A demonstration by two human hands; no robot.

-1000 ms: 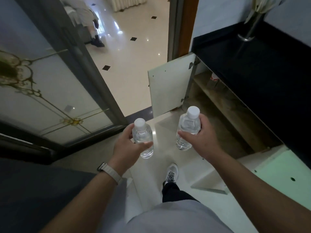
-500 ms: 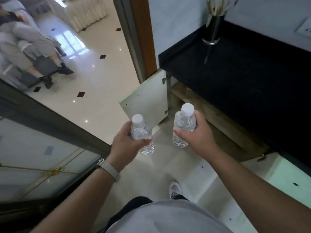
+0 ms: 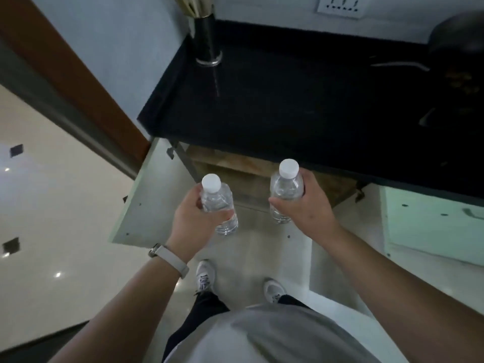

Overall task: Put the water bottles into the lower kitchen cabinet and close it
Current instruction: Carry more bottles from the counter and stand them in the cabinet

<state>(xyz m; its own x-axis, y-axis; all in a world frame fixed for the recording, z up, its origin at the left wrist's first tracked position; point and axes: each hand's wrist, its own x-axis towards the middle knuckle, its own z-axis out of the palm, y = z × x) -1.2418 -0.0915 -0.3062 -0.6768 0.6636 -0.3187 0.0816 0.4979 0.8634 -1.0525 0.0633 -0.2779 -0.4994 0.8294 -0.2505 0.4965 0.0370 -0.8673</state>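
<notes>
Two bottles, both in hand, upright, caps up, just before the open cabinet point(image 3: 235, 163). The left hand point(image 3: 193, 218) curls its fingers round the left bottle point(image 3: 217, 203); the right hand point(image 3: 306, 205) grips the right bottle point(image 3: 285, 189), thumb across its front.

Around: the left door point(image 3: 154, 195) is swung wide beside the left hand, and the right door point(image 3: 432, 224) is open. A black counter point(image 3: 288, 106) overhangs the cabinet and carries a holder point(image 3: 207, 40) and a pan point(image 3: 458, 40).

Hidden: only the front of the wooden shelf shows; deeper in is covered by the counter. The holder's contents and the pan are cut off by the frame.

Versus 0.5 s ago: the view has turned onto the counter, the bright room is mostly out of frame, and both shoes show. The grips are unchanged and the bottles are nearer the shelf.
</notes>
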